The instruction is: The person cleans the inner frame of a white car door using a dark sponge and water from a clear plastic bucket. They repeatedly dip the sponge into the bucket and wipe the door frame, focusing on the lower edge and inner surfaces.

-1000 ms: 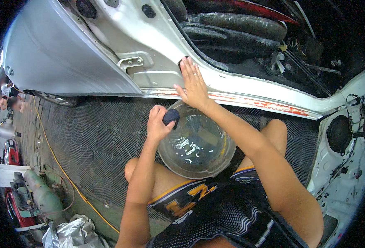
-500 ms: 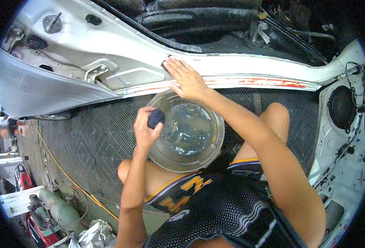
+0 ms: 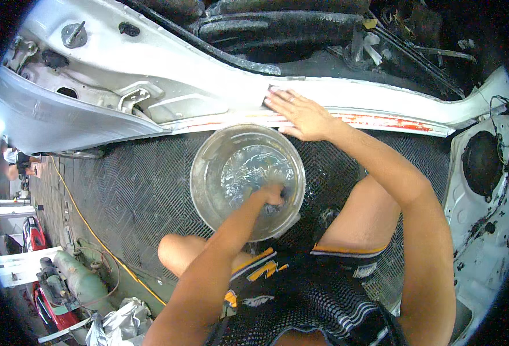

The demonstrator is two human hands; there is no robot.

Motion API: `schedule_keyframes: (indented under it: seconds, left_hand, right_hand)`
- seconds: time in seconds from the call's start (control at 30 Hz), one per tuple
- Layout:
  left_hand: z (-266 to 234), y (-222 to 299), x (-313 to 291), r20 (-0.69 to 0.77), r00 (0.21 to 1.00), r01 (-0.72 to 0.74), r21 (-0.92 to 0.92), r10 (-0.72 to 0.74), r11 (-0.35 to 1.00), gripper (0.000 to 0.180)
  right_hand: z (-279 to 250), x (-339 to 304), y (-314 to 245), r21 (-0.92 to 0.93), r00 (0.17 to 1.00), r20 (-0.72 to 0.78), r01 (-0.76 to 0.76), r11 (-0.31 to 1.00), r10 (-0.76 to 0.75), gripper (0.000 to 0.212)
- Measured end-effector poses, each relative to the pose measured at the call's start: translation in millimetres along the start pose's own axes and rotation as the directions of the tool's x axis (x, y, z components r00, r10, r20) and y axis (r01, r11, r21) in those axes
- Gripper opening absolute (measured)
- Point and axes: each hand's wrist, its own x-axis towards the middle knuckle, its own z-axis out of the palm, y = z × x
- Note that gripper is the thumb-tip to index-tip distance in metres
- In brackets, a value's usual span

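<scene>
My left hand (image 3: 273,194) is down in the water of a round, clear plastic bucket (image 3: 202,205). Its fingers are blurred by the water, and the dark sponge it held earlier is hidden. My right hand (image 3: 305,115) lies nearly flat on the white door sill (image 3: 231,105) of a car body, fingers together and thumb apart. Beneath its fingertips shows the edge of a small dark sheet (image 3: 269,95), which looks like sandpaper. Red patches (image 3: 381,121) show through the paint along the sill's lower edge.
A silver fender (image 3: 53,118) curves in at the left, and a bare car door (image 3: 473,213) stands at the right. Dark ribbed matting (image 3: 145,179) covers the floor. A yellow hose (image 3: 87,224) runs past a green compressor tank (image 3: 81,277). Another person (image 3: 17,161) is far left.
My left hand has gone from beside the bucket's rim, holding a dark sponge, down into the water. The right hand has slid rightward along the sill with the dark sheet.
</scene>
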Motion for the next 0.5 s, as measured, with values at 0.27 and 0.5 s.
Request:
schedule_keyframes:
  seconds: [0.27,0.5]
  left_hand:
    - [-128,14,-181,-0.141,0.982,-0.140,-0.990,-0.127,0.013,0.055]
    - [-347,43,-269,-0.888,0.371,-0.372,-0.411,-0.272,0.832,0.032]
  right_hand:
    - [18,111,-11,0.066,0.958,-0.230,0.191,0.979,-0.171,0.078]
    - [2,176,-19,-0.237,0.872,-0.441,0.113,0.965,-0.211,0.076]
